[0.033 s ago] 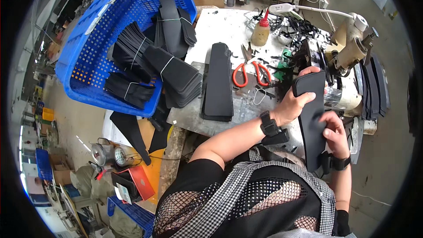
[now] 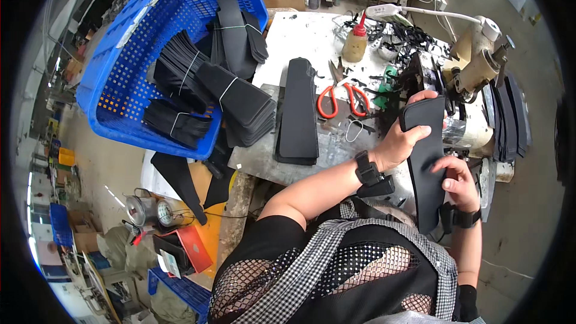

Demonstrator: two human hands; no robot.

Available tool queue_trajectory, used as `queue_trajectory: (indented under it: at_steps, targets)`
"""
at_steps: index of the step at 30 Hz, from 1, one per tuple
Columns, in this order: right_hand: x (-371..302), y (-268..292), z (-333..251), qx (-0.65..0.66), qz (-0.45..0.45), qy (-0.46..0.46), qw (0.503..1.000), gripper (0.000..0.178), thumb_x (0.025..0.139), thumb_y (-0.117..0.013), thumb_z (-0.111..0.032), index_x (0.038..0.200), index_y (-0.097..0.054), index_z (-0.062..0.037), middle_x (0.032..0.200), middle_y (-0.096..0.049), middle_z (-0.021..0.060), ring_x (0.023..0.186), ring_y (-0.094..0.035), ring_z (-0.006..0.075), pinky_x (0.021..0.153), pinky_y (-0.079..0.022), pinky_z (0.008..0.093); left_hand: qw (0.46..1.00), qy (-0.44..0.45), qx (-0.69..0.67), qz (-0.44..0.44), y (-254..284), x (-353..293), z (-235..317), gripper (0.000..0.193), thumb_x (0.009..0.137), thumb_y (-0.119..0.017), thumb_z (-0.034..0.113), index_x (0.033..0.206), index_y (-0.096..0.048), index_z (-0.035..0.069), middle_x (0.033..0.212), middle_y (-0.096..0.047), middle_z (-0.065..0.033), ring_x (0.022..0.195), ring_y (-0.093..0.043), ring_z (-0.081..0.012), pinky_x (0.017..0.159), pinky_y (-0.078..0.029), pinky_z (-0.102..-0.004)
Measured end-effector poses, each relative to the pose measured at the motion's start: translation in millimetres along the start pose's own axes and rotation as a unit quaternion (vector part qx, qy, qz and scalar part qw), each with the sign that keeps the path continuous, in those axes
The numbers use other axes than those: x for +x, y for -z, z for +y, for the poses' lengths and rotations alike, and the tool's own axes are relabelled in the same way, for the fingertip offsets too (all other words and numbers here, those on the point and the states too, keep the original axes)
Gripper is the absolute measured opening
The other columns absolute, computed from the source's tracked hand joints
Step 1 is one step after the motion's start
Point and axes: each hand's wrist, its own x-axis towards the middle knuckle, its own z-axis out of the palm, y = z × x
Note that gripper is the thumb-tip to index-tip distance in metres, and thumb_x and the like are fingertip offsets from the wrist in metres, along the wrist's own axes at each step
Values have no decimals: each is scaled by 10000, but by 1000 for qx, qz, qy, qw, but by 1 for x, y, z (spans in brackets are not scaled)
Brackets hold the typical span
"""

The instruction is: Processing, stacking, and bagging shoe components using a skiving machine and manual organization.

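My left hand grips a long black panel near its upper end, thumb across the front and fingers behind. The panel has rounded corners and slants down toward my body. Over its right edge, my right hand has its fingers stretched across the face, thumb apart; whether the fingertips touch it I cannot tell. A stack of similar black panels lies on the table to the left. Between that stack and my left hand are orange-handled scissors and a pale loop of band.
A blue crate at the left holds banded bundles of black pieces. A red-capped bottle stands behind the scissors. Black scraps litter the white table. A machine is at the right, with more black panels beside it.
My right hand's fingers have shifted slightly left and down over the panel's face. My left hand keeps its grip on the panel.
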Motion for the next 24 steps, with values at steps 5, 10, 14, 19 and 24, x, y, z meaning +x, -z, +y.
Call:
queue_trajectory:
  at_steps: [5,10,14,19,24]
  targets:
    - [13,7,-8,65,-50,-31,996,478,716,-799,-329,984,-684,49,946,-679,109,829,-654,177,776,-523,290,1000,12,-19,-21,-11,1,9,613,834,-529,82,1399,-292,74,1197,-563,-111,1113,-572,-208,997,-433,-340]
    - [14,-6,-22,33,-33,-39,998,398,775,-752,-341,866,-705,44,838,-690,86,747,-635,140,727,-506,264,998,34,-34,-34,-15,0,12,641,836,-532,86,1422,-272,59,1201,-570,-124,1109,-572,-200,1021,-410,-346]
    - [2,-12,-29,-15,24,-35,999,415,878,-653,-371,788,-709,30,776,-690,74,707,-607,112,674,-479,244,985,-30,142,-93,-14,-1,14,785,809,-609,64,1476,-198,24,1348,-473,-136,1229,-488,-227,1066,-352,-346]
    - [-7,-18,-49,-66,22,-70,995,524,946,-517,-466,871,-707,16,828,-686,72,779,-618,132,749,-482,269,913,11,371,-170,-14,0,36,793,798,-649,55,1472,-234,-1,1432,-429,-193,1234,-530,-272,1013,-418,-342]
    - [-4,-16,-51,-18,-24,-73,997,569,959,-452,-516,978,-697,-3,941,-677,59,877,-586,120,810,-450,269,790,-92,545,-263,-18,4,43,755,773,-653,17,1454,-330,58,1128,-621,-195,841,-674,-340,701,-549,-387]
